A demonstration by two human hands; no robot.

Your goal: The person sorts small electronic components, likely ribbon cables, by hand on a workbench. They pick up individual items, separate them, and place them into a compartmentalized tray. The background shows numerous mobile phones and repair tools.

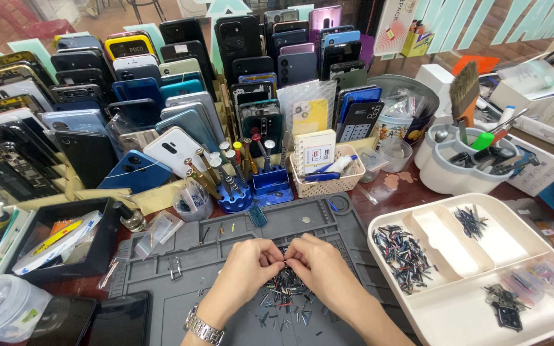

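Grey silicone work mat [226, 256] lay under both hands, which met at their fingertips over a scattered heap of tiny dark metal parts [285, 296]. The left hand [246, 268], a metal watch [201, 329] on its wrist, and the right hand [318, 268] were each pinched narrow on one small part between them; which hand actually gripped it could not be told. The heap lay on the mat, touching and just below the fingers. Right of the mat sat a cream divided tray [456, 307]: its left compartment held a pile of similar slim parts, the long middle one was bare, the upper right one held a smaller bunch, and the lower right ones held clear bagged bits and dark metal pieces. Behind the mat stood a blue round stand [233, 195] and a blue square stand [269, 179], both stuck with screwdrivers, and a cream woven basket [326, 182] holding a card and a pen-like tool. Left of the mat, a black shallow box [65, 240] held a flat packet. Farther right on the surface, a white round caddy [460, 168] carried brushes and tools. At the back, wooden racks [129, 198] held rows of phone back covers.
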